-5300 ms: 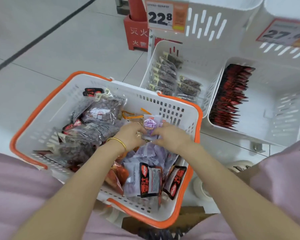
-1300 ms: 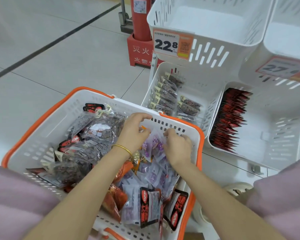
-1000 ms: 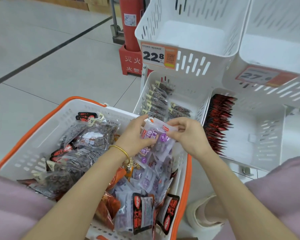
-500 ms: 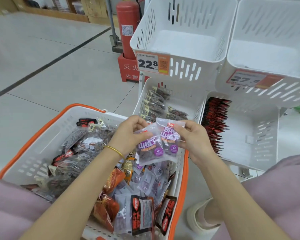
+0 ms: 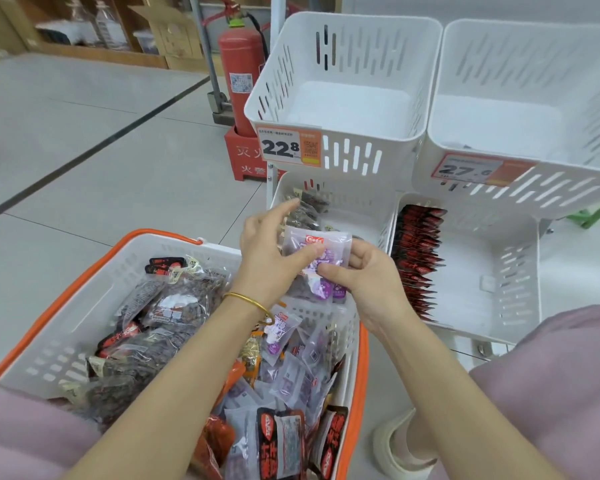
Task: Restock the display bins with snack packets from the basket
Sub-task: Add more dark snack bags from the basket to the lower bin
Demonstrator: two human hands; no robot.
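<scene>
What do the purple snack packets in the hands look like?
The purple packets are a small bunch of soft, see-through plastic pouches with purple print, a red logo near the top and dark snacks inside. They are held about upright in the air, over the far end of the basket and in front of the lower left bin. The left hand lays its thumb across their front; the right hand curls its fingers round their right edge.

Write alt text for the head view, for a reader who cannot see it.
The left hand and right hand hold purple snack packets over an orange-rimmed basket of mixed packets. Ahead, two upper display bins look bare; lower bins hold dark packets and red packets.
</scene>
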